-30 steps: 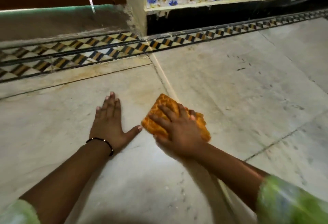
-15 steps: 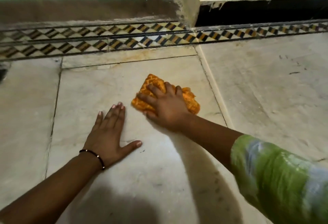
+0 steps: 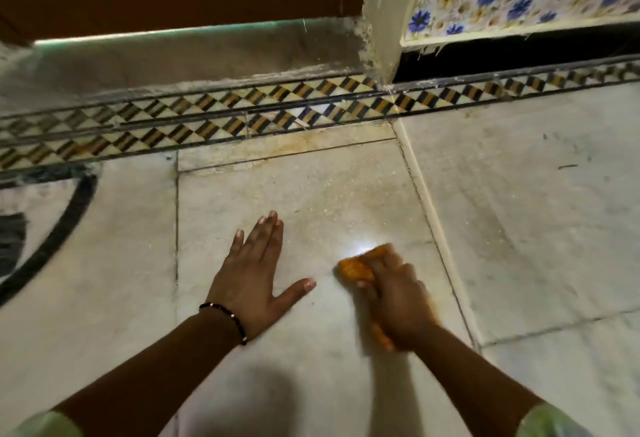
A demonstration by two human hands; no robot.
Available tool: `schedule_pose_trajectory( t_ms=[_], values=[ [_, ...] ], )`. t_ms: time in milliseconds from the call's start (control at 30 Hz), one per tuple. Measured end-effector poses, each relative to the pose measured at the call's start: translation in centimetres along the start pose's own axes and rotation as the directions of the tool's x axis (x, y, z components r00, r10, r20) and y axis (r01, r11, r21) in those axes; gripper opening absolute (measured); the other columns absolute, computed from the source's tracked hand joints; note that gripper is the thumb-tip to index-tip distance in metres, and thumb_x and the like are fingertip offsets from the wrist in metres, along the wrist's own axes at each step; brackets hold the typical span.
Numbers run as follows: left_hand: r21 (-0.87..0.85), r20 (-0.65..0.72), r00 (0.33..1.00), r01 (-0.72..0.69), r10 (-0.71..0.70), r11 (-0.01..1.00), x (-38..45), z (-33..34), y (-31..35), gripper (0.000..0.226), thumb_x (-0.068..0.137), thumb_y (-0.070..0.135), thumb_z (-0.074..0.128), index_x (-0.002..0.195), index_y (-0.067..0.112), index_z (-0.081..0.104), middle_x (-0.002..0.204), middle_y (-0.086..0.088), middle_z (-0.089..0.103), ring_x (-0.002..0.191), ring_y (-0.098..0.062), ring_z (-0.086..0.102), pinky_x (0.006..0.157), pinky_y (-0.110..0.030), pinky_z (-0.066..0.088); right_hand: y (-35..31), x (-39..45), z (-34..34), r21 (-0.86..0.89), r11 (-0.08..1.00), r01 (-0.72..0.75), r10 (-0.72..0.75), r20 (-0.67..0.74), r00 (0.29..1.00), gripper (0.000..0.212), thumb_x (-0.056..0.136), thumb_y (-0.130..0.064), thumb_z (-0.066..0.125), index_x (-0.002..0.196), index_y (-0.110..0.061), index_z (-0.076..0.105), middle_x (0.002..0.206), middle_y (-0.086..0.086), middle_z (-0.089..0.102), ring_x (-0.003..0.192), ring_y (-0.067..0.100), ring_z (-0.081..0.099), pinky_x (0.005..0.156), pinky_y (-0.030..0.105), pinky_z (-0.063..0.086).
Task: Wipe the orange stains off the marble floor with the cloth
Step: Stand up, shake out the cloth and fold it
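Your right hand (image 3: 394, 301) is closest, blurred, fingers curled over the crumpled orange cloth (image 3: 356, 268) and pressing it onto the pale marble floor (image 3: 311, 384). Just beside it to the left, your left hand (image 3: 252, 277) lies flat on the same slab, fingers straight, thumb spread toward the cloth, holding nothing; a dark beaded bracelet (image 3: 228, 318) circles its wrist. Further off, faint orange stains (image 3: 311, 140) mark the narrow marble strip against the black-and-yellow diamond-patterned border (image 3: 242, 114).

Single head view, forward and down, close above marble floor (image 3: 519, 228)
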State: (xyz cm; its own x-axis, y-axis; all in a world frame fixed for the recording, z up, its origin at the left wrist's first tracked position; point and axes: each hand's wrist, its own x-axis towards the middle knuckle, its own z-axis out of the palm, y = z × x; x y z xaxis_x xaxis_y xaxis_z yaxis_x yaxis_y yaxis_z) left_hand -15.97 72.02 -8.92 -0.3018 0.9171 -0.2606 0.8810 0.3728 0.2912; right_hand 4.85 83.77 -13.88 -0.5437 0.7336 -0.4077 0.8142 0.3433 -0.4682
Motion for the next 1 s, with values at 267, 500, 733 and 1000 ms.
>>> schedule_pose_trajectory(
  t_ms=[267, 500, 733, 1000],
  values=[
    [-0.648, 0.088, 0.877, 0.41, -0.472, 0.642, -13.7, -23.5, 12.2, 0.091, 0.08, 0.079, 0.018, 0.15, 0.023, 0.004, 0.158, 0.008, -0.001, 0.137, 0.003, -0.004, 0.115, -0.025, -0.007, -18.9, -18.0, -20.3, 0.82, 0.491, -0.293, -0.066, 0.37, 0.926, 0.053, 0.086, -0.056, 0.056, 0.133, -0.032, 0.05, 0.126, -0.004, 0.062, 0.108, 0.013, 0.063, 0.095, 0.035, 0.051],
    [-0.809, 0.089, 0.874, 0.343, -0.477, 0.478, -28.4, -47.9, 25.3, 0.083, 0.077, 0.062, 0.029, 0.149, 0.023, 0.017, 0.157, 0.005, 0.014, 0.143, -0.009, 0.012, 0.111, -0.021, 0.008, -28.1, -35.1, -43.0, 0.856, -0.014, -0.517, 0.161, 0.512, 0.843, 0.061, 0.082, -0.052, 0.053, 0.12, -0.005, 0.06, 0.112, 0.021, 0.067, 0.106, 0.04, 0.061, 0.094, 0.05, 0.046],
    [-0.858, 0.098, 0.908, 0.285, -0.408, 0.428, -37.6, -55.3, 31.8, 0.082, 0.073, 0.065, 0.043, 0.144, 0.024, 0.032, 0.15, 0.0, 0.035, 0.134, -0.02, 0.037, 0.109, -0.038, 0.035, -33.5, -46.9, -51.8, 0.901, 0.049, -0.432, 0.115, 0.424, 0.898, 0.037, 0.098, -0.038, 0.041, 0.103, -0.009, 0.063, 0.077, 0.012, 0.073, 0.083, 0.033, 0.063, 0.071, 0.04, 0.049],
    [-0.954, 0.276, 0.825, 0.298, -0.493, -0.035, -47.1, -56.2, 30.2, 0.068, 0.083, 0.028, 0.069, 0.139, 0.009, 0.037, 0.128, -0.018, 0.057, 0.11, -0.03, 0.059, 0.095, -0.045, 0.049, -38.2, -58.7, -50.7, 0.912, 0.212, -0.35, -0.049, 0.368, 0.929, 0.024, 0.097, -0.031, 0.044, 0.108, -0.016, 0.06, 0.095, 0.011, 0.071, 0.089, 0.029, 0.064, 0.067, 0.035, 0.052]
  ],
)
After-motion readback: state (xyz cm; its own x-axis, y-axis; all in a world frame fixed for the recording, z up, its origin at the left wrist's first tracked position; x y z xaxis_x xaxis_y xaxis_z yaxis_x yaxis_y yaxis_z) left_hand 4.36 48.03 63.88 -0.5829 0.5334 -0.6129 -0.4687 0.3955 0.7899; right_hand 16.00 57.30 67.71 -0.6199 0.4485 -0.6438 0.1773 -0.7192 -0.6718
